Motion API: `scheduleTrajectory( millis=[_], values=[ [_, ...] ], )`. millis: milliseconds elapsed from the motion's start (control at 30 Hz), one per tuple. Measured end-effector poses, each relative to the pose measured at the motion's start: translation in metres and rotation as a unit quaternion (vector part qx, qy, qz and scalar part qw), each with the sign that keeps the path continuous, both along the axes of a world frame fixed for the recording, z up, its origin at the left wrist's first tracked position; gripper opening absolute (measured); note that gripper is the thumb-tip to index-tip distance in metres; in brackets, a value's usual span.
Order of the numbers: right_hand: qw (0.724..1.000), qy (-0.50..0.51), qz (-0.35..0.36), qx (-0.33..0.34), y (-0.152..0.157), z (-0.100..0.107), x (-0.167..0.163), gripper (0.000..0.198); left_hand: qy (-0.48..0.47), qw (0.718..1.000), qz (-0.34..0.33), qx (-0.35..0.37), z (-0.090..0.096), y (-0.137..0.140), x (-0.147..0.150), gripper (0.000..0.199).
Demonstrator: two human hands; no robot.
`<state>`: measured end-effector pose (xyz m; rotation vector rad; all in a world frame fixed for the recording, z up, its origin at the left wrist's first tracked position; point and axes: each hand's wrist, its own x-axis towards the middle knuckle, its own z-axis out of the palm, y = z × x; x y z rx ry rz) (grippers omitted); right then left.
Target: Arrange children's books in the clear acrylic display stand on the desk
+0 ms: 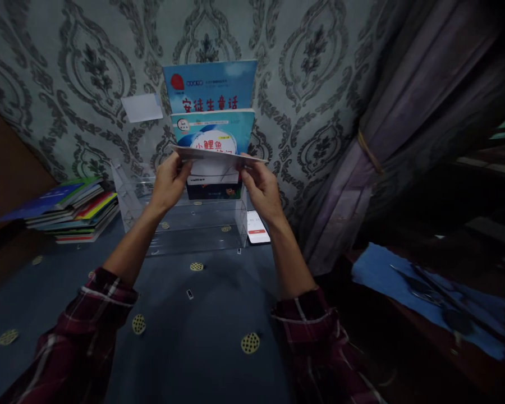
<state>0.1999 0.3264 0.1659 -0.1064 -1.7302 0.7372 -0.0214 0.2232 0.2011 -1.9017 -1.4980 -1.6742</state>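
I hold a thin book between both hands, my left grip pinching one end and my right grip the other, thumbs towards me. The book is above the clear rack, towards its right end, tipped so that I see mostly its edge. A white panel with print shows below it, and I cannot tell whether that belongs to this book or to another.

At the back of the rack, a blue book stands upright with a turquoise book in front of it, close behind what I hold. If I lower at this tilt, I judge the edge could catch the turquoise book and push both backwards. The rack's transparent walls are hard to read in this dim light, so a corner could knock one and shift the rack. An uneven pinch might bend the thin covers. Just off the rack's right end lies a phone, which a slip on that side could strike; the stack of books left of the rack seems safer
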Motion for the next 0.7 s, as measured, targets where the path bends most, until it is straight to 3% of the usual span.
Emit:
scheduleTrajectory(
  millis=[133,400,700],
  values=[
    [1.0,-0.008,-0.014,-0.007,0.0,-0.002,0.0,0.046,0.036,0.999,0.036,-0.008,-0.007,0.002,-0.002,0.023],
    [0.999,-0.025,-0.023,-0.011,0.007,-0.007,-0.001,0.054,0.115,0.976,0.173,-0.062,-0.013,-0.007,-0.006,0.012],
    [0.995,-0.082,-0.057,-0.01,-0.001,-0.002,0.006,0.048,0.091,0.974,0.185,-0.092,-0.012,-0.014,0.001,0.008]
  ],
)
